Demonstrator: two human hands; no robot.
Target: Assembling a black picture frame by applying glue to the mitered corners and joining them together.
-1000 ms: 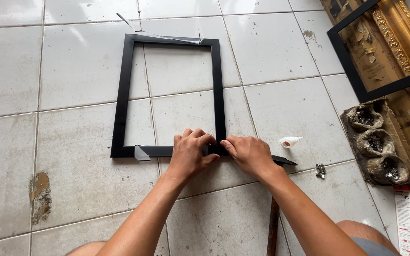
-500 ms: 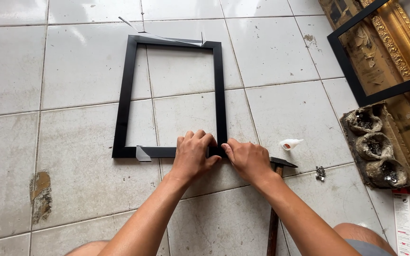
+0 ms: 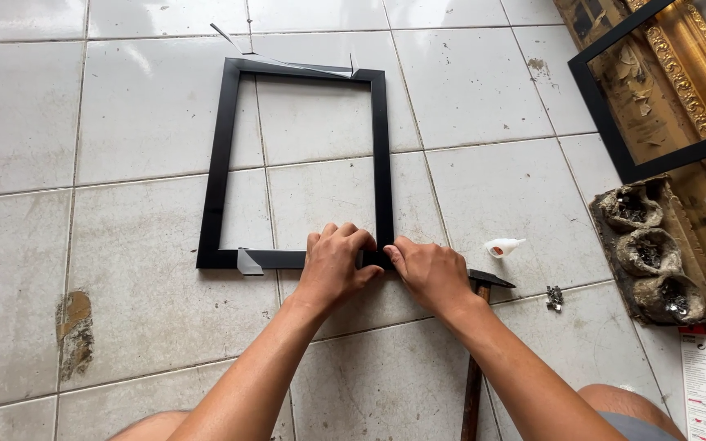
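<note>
On the tiled floor (image 3: 124, 245), both hands (image 3: 337, 265) press the black frame's (image 3: 221, 163) near corner.

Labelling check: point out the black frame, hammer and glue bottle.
black frame (image 3: 221, 163): head view, left rail.
hammer (image 3: 490, 281): head view, dark head beside the right hand.
glue bottle (image 3: 502, 247): head view, white body on the tile.

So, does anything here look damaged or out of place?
Yes. Grey tape strips stick out loosely from the black frame's far edge, and another piece peels at its near edge. One floor tile is chipped, showing brown underneath.
</note>
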